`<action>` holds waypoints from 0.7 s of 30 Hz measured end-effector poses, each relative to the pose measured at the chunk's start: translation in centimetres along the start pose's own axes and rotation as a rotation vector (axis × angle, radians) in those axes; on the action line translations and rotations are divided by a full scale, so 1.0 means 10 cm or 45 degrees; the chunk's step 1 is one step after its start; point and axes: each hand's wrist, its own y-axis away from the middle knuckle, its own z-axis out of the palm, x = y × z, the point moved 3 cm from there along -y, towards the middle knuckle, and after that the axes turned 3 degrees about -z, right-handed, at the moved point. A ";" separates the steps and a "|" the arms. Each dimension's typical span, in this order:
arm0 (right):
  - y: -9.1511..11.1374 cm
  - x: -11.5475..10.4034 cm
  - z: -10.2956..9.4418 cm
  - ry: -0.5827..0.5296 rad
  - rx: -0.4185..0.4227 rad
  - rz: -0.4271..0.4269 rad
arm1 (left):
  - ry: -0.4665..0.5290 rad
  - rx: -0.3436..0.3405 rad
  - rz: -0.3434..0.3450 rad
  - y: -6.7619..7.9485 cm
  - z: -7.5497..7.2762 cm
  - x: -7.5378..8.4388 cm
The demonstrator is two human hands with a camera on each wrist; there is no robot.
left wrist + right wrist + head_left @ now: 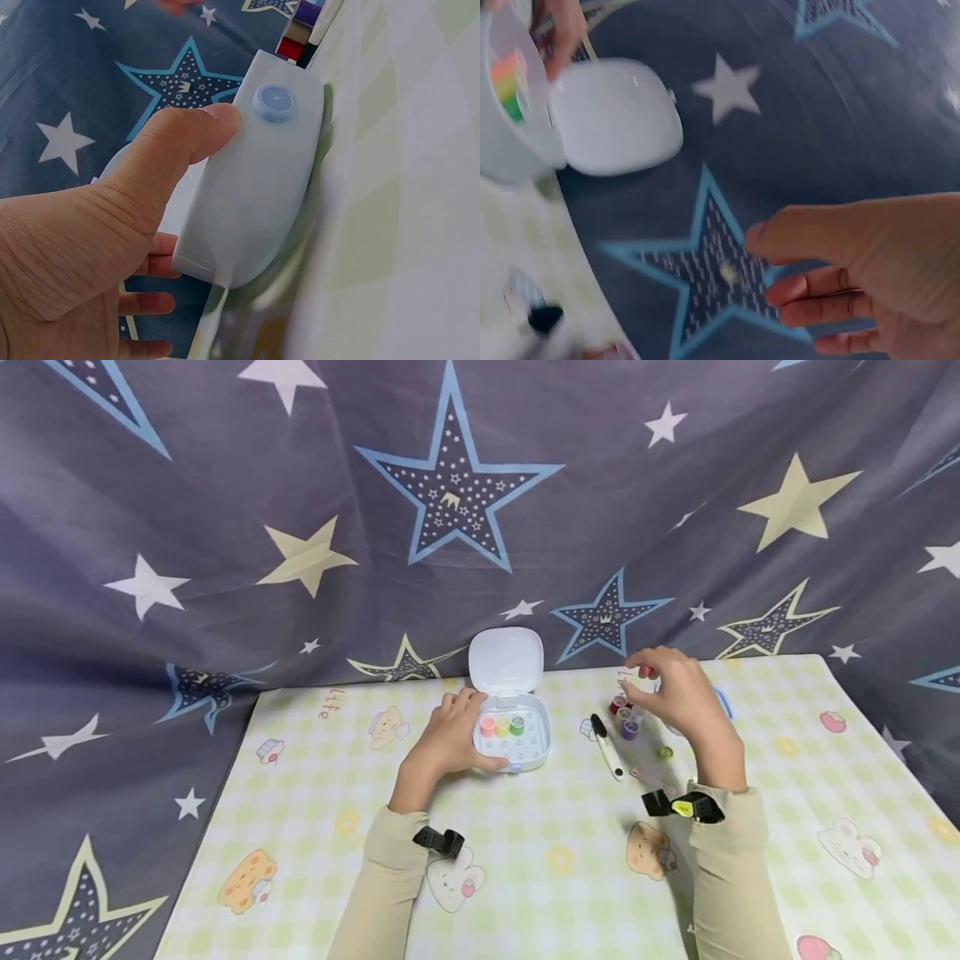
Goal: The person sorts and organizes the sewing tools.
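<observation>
My left hand grips the left side of a white plastic box, its thumb on the front wall by a blue round button. The box's lid stands open at the back. Inside, a pink spool, a yellow spool and a green spool sit in a row among small pegs. Over the right part of the table hovers my right hand, fingers bent and apart, holding nothing. Below and left of it are a red spool, a pale spool and a purple spool.
White thread snips with a black end lie between the box and the right arm. An olive round piece lies near the right wrist. A blue-edged object is partly hidden behind the right hand. A star-patterned curtain hangs behind the table.
</observation>
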 end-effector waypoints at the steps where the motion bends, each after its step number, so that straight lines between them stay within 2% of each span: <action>1: 0.01 0.06 -0.01 0.015 -0.026 0.030 | -0.001 0.002 -0.002 0.00 -0.01 0.00; 6: 0.05 0.33 0.03 0.032 -0.141 0.157 | -0.019 0.024 0.005 0.02 -0.02 -0.01; 13: 0.12 0.58 0.16 -0.002 -0.321 0.296 | -0.015 0.019 0.003 0.03 -0.03 -0.01; 17: 0.15 0.67 0.24 -0.011 -0.409 0.332 | -0.013 0.015 0.002 0.01 -0.01 -0.01; 21: 0.17 0.70 0.27 -0.007 -0.405 0.319 | -0.012 0.009 0.000 -0.01 0.02 -0.01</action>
